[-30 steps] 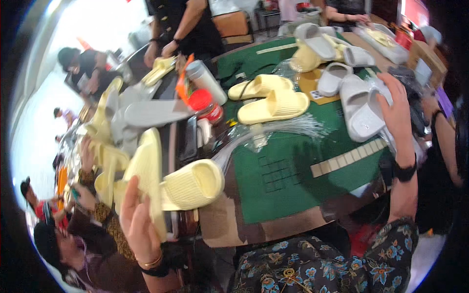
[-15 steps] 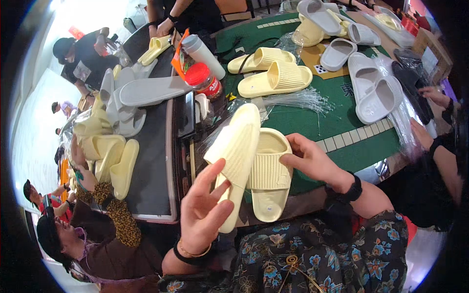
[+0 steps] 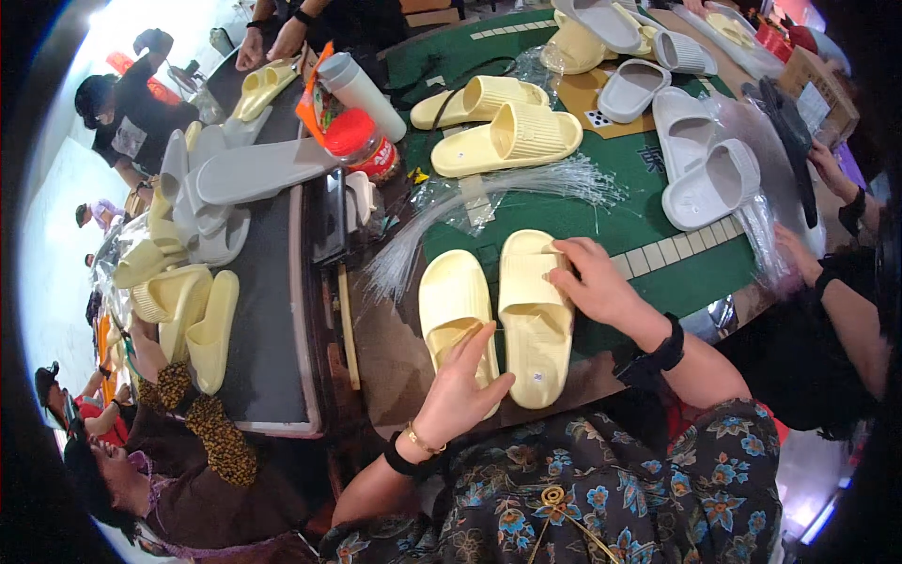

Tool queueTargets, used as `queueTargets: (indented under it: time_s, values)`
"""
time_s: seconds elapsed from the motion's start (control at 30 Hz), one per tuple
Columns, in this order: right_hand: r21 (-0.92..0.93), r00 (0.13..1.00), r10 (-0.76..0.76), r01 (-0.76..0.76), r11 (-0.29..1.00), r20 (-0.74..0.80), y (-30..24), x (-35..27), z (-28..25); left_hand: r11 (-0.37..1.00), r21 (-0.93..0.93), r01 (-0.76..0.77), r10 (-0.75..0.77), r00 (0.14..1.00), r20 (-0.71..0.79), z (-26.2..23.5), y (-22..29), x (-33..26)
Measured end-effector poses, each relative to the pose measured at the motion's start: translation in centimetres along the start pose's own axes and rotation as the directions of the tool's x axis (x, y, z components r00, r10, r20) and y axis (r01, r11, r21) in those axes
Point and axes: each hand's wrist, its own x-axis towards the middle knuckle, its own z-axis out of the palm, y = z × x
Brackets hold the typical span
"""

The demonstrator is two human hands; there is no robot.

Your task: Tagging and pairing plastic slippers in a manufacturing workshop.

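Note:
Two pale yellow slide slippers lie side by side in front of me at the table's near edge, toes pointing away. My left hand (image 3: 462, 383) rests over the rear of the left slipper (image 3: 455, 289), its fingers stretched out and its thumb apart, hiding part of the heel. On the right slipper (image 3: 536, 348), a small sticker shows on the heel. My right hand (image 3: 598, 286) grips that slipper at the outer side of its strap, thumb on top. Just beyond lies a bundle of clear plastic ties (image 3: 526, 183).
Another yellow slipper pair (image 3: 512, 141) sits farther back on the green mat (image 3: 629, 216). Grey slippers (image 3: 709, 183) are at the right, near a co-worker's hands (image 3: 799, 254). To the left stand a red-lidded jar (image 3: 362, 146), a white bottle (image 3: 362, 94) and piled slippers on a dark table (image 3: 272, 310).
The left slipper, tilted up in my left hand before, now lies flat beside the other. My left hand has loosened and moved right. My right hand has shifted onto the right slipper's strap side.

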Motion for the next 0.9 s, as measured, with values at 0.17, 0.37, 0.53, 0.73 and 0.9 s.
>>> queueTargets:
  time_s: [0.17, 0.37, 0.53, 0.73, 0.9]
  values:
    - [-0.003, 0.997, -0.080, 0.080, 0.997, 0.010, -1.3, 0.4, 0.8, 0.998, 0.011, -0.069, 0.069, 0.998, -0.008, 0.1, 0.1, -0.1]
    - [-0.075, 0.989, -0.133, 0.128, 0.989, -0.068, -1.9, 7.0, -0.4, 0.997, -0.071, 0.006, -0.012, 0.995, -0.095, -0.9, 0.6, -1.3]
    - [-0.262, 0.948, -0.312, 0.287, 0.922, -0.060, -3.0, 14.5, 1.1, 0.976, -0.199, 0.088, -0.121, 0.979, -0.164, -1.0, 0.2, -3.2]
    - [-0.459, 0.937, -0.333, 0.343, 0.820, 0.105, -4.8, 20.1, 4.7, 0.955, -0.260, 0.145, -0.198, 0.961, -0.191, -1.4, -0.3, -5.4]
    - [-0.606, 0.937, -0.292, 0.348, 0.715, 0.193, -4.3, 21.8, 7.7, 0.924, -0.349, 0.155, -0.229, 0.957, -0.180, -1.3, -1.6, -6.9]
